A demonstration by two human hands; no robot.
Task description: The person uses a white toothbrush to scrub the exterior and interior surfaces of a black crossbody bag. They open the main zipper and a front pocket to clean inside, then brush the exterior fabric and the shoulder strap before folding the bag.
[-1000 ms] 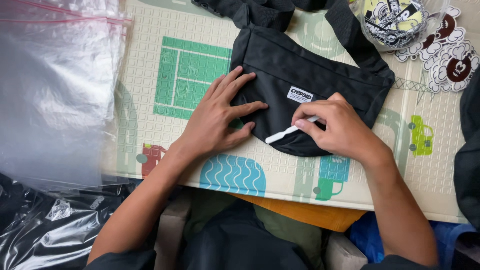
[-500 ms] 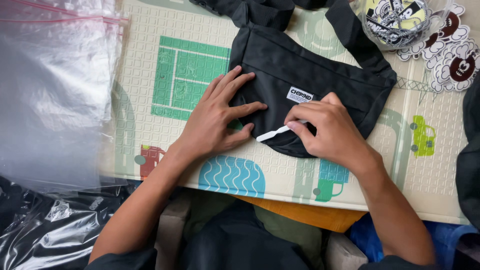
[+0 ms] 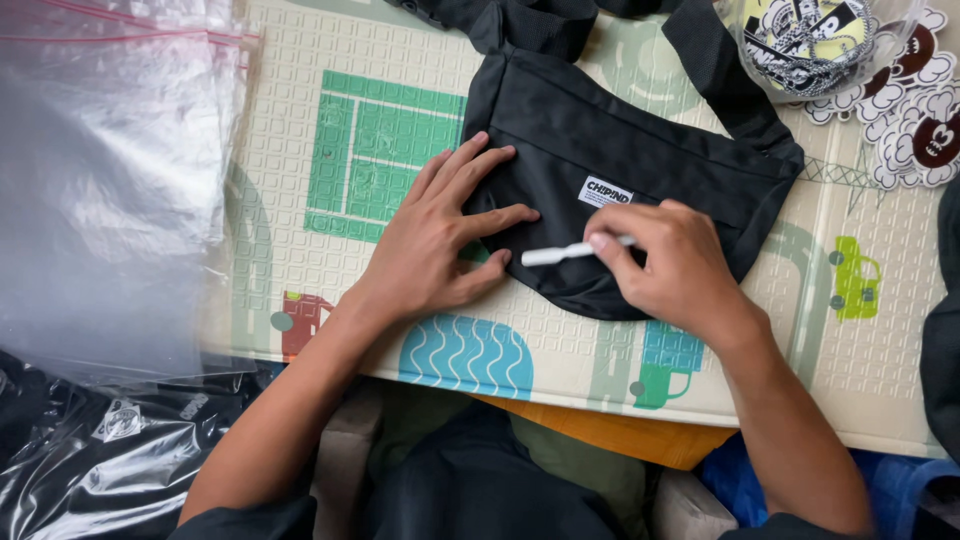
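Observation:
A black fabric sling bag with a small white label lies on a patterned play mat. My left hand rests flat on the bag's left end, fingers spread, pressing it down. My right hand sits over the bag's lower middle and pinches a thin white zipper pull tab, which sticks out to the left. The bag's black strap runs off toward the top of the view.
Clear plastic zip bags lie stacked at the left. Black items wrapped in plastic sit at the lower left. Cartoon stickers and a bag of stickers lie at the top right. Dark cloth edges the right side.
My right hand has drawn the white pull tab leftward along the bag, and it now lies nearly level. My left hand stays pressed on the bag.

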